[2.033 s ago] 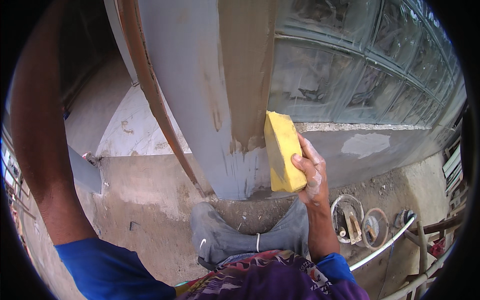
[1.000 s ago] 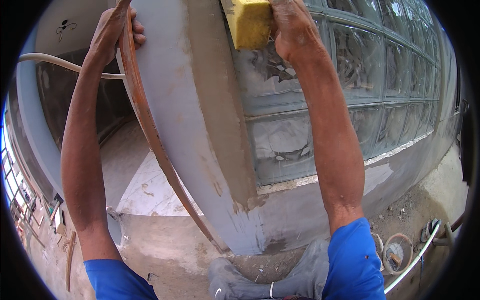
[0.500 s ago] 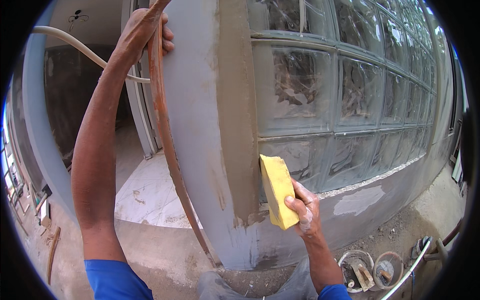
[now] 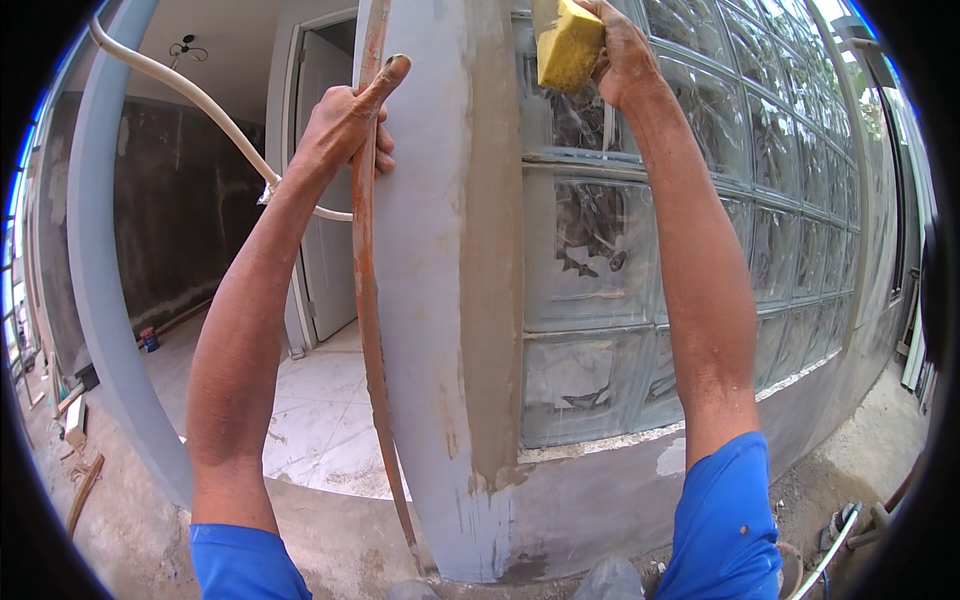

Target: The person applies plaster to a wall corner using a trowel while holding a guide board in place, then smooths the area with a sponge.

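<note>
My left hand [image 4: 340, 122] is closed round a long, reddish-brown wooden strip [image 4: 366, 290], with the thumb pointing up along it. The strip stands nearly upright along the edge of a grey wall corner [image 4: 425, 300], and its lower end is near the ground. Up at the top of the view, my right hand [image 4: 626, 62] grips a yellow sponge [image 4: 572, 48], partly cut off by the frame. The sponge is in front of the upper glass blocks, beside a band of damp-looking brown mortar [image 4: 491, 250]. Whether it touches the surface I cannot tell.
A glass block window [image 4: 590, 245] fills the right side above a rough sill [image 4: 600, 446]. On the left, a doorway shows a white tiled floor [image 4: 320, 410] and a door [image 4: 328, 190]. A cream hose [image 4: 180, 90] curves across the doorway. Wood scraps [image 4: 85, 490] lie at lower left.
My right hand has carried the sponge up from the window's lower corner to the top of the view. My left hand still holds the strip; the view has shifted, with the buckets now mostly hidden.
</note>
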`<state>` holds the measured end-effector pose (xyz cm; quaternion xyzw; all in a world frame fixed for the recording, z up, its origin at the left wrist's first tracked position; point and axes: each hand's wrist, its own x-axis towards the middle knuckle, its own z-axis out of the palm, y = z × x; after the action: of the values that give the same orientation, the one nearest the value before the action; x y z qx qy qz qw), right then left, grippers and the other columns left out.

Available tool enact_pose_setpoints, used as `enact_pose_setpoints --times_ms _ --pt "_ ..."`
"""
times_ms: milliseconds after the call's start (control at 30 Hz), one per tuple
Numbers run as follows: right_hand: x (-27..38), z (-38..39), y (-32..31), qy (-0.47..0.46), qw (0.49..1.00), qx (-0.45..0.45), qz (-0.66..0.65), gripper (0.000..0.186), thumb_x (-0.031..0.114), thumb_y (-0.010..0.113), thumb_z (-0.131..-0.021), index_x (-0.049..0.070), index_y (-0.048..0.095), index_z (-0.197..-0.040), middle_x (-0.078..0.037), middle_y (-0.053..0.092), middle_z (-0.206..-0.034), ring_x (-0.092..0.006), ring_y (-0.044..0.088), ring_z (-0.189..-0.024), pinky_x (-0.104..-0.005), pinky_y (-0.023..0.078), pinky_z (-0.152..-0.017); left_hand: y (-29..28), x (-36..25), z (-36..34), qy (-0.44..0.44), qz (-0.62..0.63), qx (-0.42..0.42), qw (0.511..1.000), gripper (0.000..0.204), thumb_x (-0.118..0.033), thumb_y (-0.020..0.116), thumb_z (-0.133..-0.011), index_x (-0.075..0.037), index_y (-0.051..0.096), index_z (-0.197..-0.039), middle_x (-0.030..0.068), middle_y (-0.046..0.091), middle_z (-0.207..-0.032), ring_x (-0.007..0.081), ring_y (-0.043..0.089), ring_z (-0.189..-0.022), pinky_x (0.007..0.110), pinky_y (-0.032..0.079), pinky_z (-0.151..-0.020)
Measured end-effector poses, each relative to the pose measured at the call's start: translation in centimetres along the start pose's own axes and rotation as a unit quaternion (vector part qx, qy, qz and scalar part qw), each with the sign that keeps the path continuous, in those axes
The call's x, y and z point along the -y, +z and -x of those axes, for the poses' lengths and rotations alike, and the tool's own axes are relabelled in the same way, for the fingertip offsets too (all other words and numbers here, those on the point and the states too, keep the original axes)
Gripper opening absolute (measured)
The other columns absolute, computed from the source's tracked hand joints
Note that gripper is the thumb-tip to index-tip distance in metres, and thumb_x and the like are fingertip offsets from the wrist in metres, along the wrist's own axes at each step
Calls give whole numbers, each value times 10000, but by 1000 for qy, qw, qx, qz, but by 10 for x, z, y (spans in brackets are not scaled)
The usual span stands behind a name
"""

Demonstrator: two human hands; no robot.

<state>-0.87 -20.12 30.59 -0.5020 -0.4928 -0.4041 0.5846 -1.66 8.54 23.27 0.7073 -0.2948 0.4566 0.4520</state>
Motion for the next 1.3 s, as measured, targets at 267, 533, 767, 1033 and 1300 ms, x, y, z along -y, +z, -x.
enact_pose_setpoints --times_ms 267,533,767,1033,1300 --pt "-4 -37 22 34 993 -33 108 466 362 588 -854 0 545 -1145 -122 561 -1053 -234 554 -991 -424 454 -853 -3 -1 0 -9 -7 -5 1000 758 -806 546 -650 -50 510 -677 71 542 -495 166 605 -406 297 535 -386" --pt "3 38 29 97 984 -41 146 406 347 581 -885 24 560 -1129 -63 598 -1002 -166 585 -933 -389 489 -861 -5 5 -1 4 -13 12 1000 815 -805 543 -652 1 545 -770 87 572 -533 186 632 -444 302 566 -435" --pt "1 92 20 159 976 -10 149 355 313 589 -853 18 599 -1050 -43 596 -921 -129 576 -846 -323 481 -791 -4 1 -1 7 -11 -4 1000 757 -832 535 -623 -78 515 -685 58 552 -509 159 615 -421 285 547 -412" --pt "-1 168 20 174 972 36 156 362 295 572 -856 -16 600 -1039 -34 609 -883 -76 547 -789 -228 438 -703 -9 16 -7 23 -8 38 999 591 -623 535 -815 -33 569 -834 90 614 -586 177 646 -474 317 579 -462" --pt "-19 253 19 247 957 8 154 451 275 551 -829 -56 588 -1133 -122 546 -987 -176 546 -860 -297 440 -772 -7 18 -6 41 -11 32 999 733 -823 535 -635 -96 519 -735 47 566 -557 149 626 -461 272 546 -436"
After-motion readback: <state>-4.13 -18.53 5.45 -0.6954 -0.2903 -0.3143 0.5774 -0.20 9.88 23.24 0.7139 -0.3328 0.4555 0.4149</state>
